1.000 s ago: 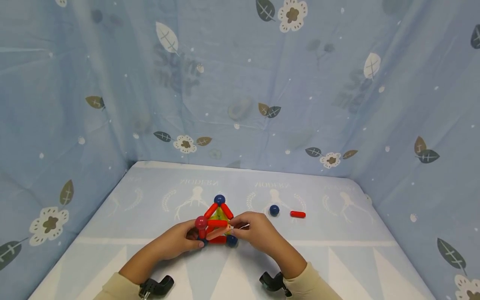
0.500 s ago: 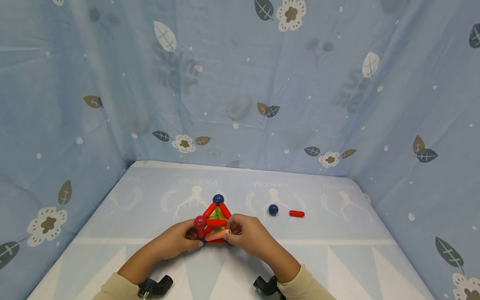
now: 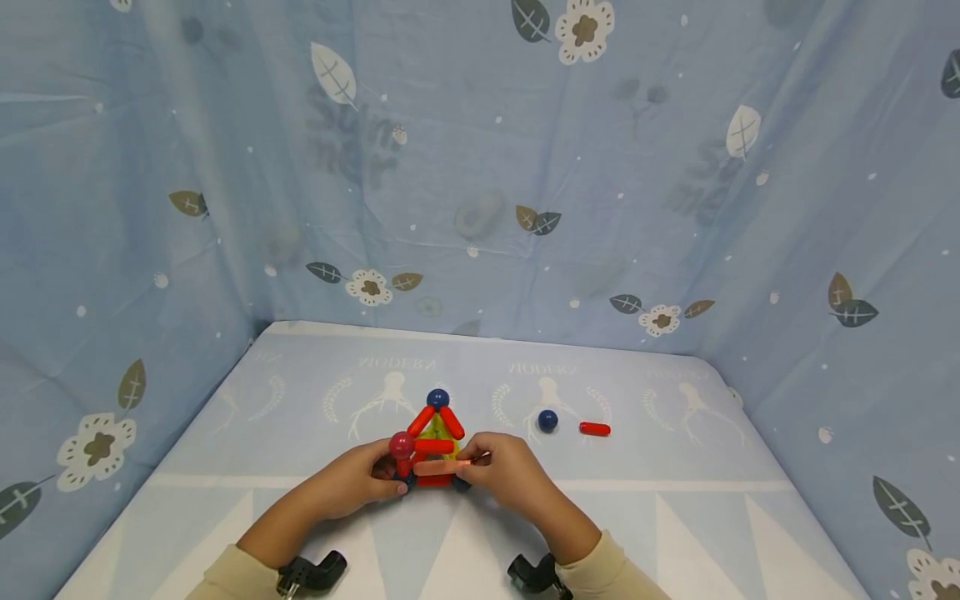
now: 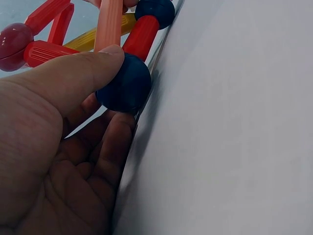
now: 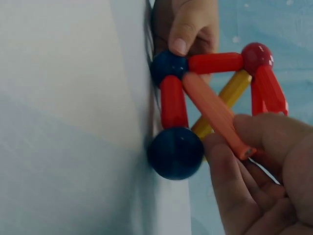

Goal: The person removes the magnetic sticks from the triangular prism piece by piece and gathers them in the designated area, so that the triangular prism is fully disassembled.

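Note:
A frame of magnetic rods and balls stands on the table, made of red rods (image 3: 433, 447), yellow rods (image 5: 235, 88), a dark red ball (image 3: 402, 444) and blue balls (image 3: 438, 399). My left hand (image 3: 352, 482) grips its lower left blue ball (image 4: 128, 85), thumb on top and fingers beneath. In my right hand (image 3: 512, 472) an orange rod (image 5: 215, 115) is pinched between thumb and fingers. One end of that rod lies at the blue ball by my left thumb; its other end points past the lower right blue ball (image 5: 176, 153), apart from it.
A loose blue ball (image 3: 547, 421) and a loose red rod (image 3: 595, 428) lie on the table to the right of the frame. Behind the table (image 3: 637, 533) hangs a blue patterned curtain (image 3: 480, 167), which also closes both sides.
The orange rod has gone from slanted to nearly level in the head view. My right hand has shifted slightly, partly covering the lower right blue ball. My left hand has stayed in place.

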`<state>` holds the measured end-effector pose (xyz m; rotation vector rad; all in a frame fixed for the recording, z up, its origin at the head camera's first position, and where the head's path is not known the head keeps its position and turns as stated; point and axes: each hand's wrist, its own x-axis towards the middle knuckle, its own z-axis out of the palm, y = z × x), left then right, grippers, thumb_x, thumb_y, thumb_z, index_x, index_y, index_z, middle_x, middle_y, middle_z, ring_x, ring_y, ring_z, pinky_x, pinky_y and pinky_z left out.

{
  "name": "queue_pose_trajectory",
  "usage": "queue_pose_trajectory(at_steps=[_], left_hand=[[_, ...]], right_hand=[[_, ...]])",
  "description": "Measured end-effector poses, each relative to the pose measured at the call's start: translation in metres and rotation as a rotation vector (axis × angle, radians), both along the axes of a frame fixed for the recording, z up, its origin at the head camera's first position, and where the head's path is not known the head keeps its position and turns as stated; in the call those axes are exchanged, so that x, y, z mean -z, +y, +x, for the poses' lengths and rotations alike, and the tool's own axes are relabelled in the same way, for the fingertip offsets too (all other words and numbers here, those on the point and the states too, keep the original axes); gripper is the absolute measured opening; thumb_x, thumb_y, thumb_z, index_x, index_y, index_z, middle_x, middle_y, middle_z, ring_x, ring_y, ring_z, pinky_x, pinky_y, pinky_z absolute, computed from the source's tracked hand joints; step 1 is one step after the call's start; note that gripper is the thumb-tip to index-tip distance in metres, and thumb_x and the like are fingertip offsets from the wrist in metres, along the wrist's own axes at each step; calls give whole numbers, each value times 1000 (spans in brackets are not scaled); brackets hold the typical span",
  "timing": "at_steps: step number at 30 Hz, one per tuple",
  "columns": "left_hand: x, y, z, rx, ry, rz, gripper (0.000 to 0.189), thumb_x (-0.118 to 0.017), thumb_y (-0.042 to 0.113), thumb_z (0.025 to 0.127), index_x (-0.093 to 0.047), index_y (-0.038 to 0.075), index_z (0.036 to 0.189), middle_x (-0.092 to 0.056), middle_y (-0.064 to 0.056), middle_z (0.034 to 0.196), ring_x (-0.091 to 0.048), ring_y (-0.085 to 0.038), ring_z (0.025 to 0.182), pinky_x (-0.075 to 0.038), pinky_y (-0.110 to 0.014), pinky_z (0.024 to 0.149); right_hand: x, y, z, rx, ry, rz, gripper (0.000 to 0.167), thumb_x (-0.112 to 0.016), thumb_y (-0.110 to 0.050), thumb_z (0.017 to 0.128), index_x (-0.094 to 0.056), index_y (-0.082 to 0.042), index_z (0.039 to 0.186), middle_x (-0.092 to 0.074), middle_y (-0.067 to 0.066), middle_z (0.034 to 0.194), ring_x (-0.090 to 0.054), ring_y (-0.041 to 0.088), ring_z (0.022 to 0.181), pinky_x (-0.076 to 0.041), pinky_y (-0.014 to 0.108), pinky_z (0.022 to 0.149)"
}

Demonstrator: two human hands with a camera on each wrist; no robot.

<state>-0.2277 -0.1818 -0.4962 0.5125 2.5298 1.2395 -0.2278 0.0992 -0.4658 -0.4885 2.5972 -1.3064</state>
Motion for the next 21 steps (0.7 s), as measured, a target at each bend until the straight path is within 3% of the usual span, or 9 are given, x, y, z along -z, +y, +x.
queue_pose_trajectory(at_steps=[5,21], left_hand=[[-1,0,1,6,-2,8,49,-87,25,86,-64,14,129,-65,0,98,-59,-20,91,-51,-31,81],[2,-1,-2,-2,-4,-3,47,-86,27,88,-65,18,129,-67,3,99,-61,-18,92,-52,-33,81]], right_hand=[[0,1,-1,20,17,12,7,-83,-20,91,-78,-24,90,-71,-10,87,-64,11,77,-54,26,64],[3,18,-7,29,-49,-59,8,-80,-22,94,-78,-28,99,-73,-6,109,-70,15,98,-59,32,78]])
